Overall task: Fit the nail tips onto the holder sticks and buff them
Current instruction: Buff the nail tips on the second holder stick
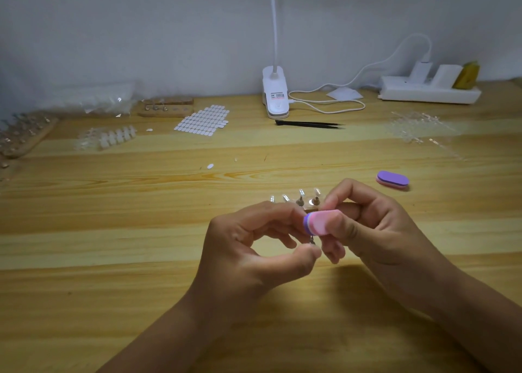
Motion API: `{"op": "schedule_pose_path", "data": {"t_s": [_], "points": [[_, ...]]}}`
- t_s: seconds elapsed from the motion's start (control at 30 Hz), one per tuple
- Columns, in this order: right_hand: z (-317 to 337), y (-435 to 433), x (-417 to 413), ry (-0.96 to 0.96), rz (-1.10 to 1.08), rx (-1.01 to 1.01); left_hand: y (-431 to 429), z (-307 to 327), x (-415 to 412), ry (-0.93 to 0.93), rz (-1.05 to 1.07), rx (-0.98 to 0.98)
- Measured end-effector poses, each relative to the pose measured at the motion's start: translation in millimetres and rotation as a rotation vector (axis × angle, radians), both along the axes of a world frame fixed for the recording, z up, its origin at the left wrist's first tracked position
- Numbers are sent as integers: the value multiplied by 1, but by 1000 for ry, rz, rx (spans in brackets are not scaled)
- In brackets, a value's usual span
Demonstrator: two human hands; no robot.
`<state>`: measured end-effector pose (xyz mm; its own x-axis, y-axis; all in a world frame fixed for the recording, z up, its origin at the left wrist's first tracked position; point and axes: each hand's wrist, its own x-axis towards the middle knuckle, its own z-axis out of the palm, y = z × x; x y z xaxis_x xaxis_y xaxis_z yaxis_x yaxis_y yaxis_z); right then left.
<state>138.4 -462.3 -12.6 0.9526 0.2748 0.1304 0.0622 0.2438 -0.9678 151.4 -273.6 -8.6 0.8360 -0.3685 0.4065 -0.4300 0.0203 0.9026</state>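
My right hand (375,226) pinches a small pink and purple buffer block (317,222) between thumb and fingers. My left hand (254,245) pinches the lower end of a thin holder stick (312,240) just below the block; the stick's top and any nail tip on it are hidden behind the buffer. Right behind my hands a small wooden stand (309,207) carries several sticks topped with clear nail tips (301,193).
A second purple buffer (393,179) lies to the right. Black tweezers (309,124), a white clip lamp (275,93) and a power strip (429,90) sit at the back. Adhesive tabs (202,120), loose tips (113,138) and wooden stands (166,107) lie left; clear tip sprues (418,125) lie right.
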Motion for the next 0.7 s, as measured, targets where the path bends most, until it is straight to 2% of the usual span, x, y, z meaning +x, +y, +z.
{"op": "schedule_pose_path", "data": {"t_s": [0.13,0.3,0.4,0.47,0.57,0.7], "points": [[0,1,0,-43,5,-30,1,1,-1,-40,13,15],[0,-5,3,-11,44,-35,1,-2,-1,-1,13,-12],[0,-10,7,0,-16,-48,3,-1,0,38,18,-84],[0,-12,9,18,-57,-20,4,1,1,44,19,-102],[-2,-8,7,-10,9,41,4,1,2,51,26,-82],[-4,-2,3,-54,11,-91,2,1,0,6,13,-27]]}}
